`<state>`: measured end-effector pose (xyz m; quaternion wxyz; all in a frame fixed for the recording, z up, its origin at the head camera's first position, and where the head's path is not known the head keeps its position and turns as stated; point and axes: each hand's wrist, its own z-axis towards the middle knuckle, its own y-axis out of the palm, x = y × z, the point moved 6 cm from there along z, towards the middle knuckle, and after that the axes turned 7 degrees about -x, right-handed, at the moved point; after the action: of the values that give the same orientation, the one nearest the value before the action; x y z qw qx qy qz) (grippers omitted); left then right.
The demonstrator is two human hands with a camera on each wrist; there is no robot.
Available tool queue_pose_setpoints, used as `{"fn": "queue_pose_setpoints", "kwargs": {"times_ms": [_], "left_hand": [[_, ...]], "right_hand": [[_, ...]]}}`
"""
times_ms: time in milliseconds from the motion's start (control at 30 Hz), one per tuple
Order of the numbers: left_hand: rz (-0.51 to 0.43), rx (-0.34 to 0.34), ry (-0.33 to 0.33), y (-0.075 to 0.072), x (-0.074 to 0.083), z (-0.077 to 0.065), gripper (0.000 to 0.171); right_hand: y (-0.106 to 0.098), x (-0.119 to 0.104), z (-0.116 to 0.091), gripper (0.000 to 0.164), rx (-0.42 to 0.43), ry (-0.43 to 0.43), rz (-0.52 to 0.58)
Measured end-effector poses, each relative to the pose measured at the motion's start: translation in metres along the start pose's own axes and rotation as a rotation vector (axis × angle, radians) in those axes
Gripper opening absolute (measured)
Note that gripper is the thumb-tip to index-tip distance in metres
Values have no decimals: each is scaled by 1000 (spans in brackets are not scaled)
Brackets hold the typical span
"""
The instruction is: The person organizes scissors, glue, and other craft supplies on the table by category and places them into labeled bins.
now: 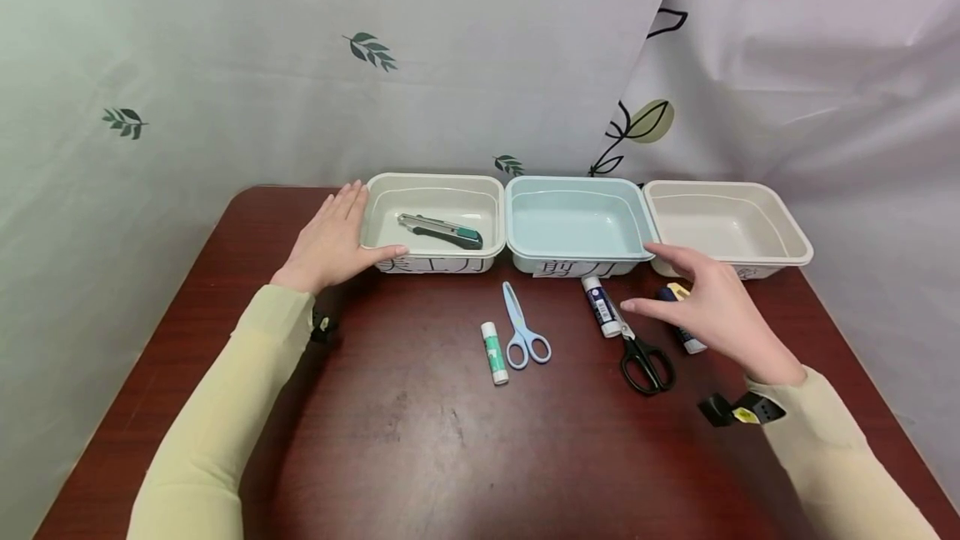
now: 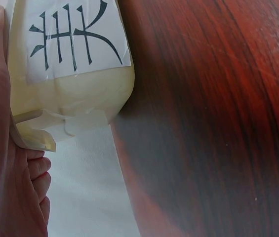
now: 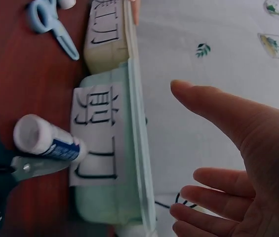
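Observation:
My left hand point(image 1: 333, 236) lies against the left end of a cream bin point(image 1: 431, 182), its fingers extended along the side and the thumb over the front rim. Inside that bin is a box cutter point(image 1: 442, 230) with a dark and green handle. My right hand point(image 1: 708, 302) is held with spread fingers over the table, holding nothing, near a light blue bin point(image 1: 577, 183). Below it lie black-handled scissors point(image 1: 645, 361), partly overlapping a white and navy glue stick point(image 1: 602, 307). A navy and yellow item point(image 1: 678, 292) is partly hidden behind the right hand.
A beige bin point(image 1: 727, 187) stands right of the blue one, the three side by side along the table's back edge. Light blue scissors point(image 1: 525, 336) and a green glue stick point(image 1: 494, 352) lie mid-table point(image 1: 420, 440). A patterned curtain point(image 1: 465, 65) hangs behind.

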<state>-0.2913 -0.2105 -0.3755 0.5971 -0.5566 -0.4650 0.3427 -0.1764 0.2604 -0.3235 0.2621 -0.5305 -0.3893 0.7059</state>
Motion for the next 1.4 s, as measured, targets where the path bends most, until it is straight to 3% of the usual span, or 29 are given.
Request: {"fn": "queue_pose_setpoints", "kwargs": {"times_ms": [533,833,1100,1400], "left_hand": [[-17,0,-5,-1,-3,-1,124],[-24,0,0,-1,-1,0,124],[-23,5,5,-1,0,0,123],[-18,13,10,1,-1,1,124]], "right_hand": [[28,26,-40,85,-34,95,-101],[50,32,-54,77,-71,61,1],[58,34,-61,69,-30,41,-89],[65,35,-64,69,-37,49,-112]]}}
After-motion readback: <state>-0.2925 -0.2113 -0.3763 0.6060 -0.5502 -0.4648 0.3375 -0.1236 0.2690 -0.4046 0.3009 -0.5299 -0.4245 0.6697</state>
